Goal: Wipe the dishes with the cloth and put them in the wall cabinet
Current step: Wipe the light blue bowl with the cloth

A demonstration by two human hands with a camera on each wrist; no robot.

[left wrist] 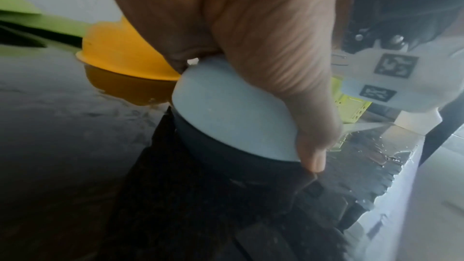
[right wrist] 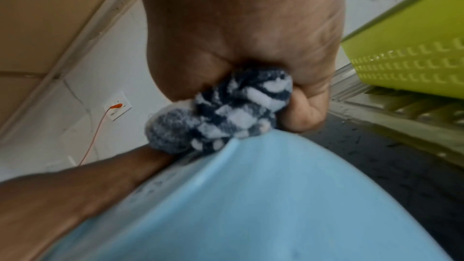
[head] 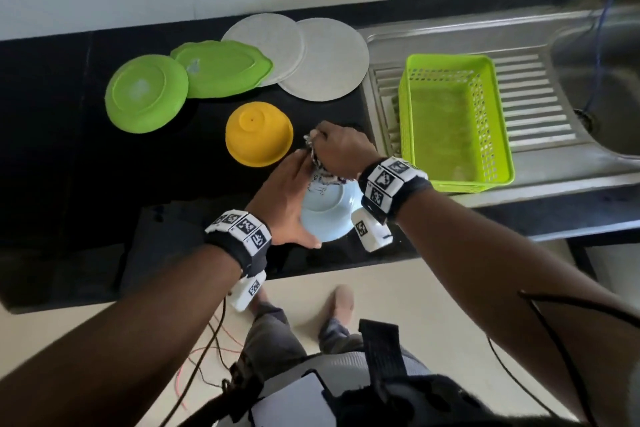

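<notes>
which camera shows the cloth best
The right wrist view: the checked cloth fills mid-frame, bunched in the right hand at the blue bowl's rim. The head view shows only a scrap of it; the left wrist view shows none.

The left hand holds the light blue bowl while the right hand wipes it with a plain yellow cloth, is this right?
Not quite. The cloth is dark blue and white patterned, as the right wrist view shows. The left hand does hold the light blue bowl; the right hand wipes.
</notes>
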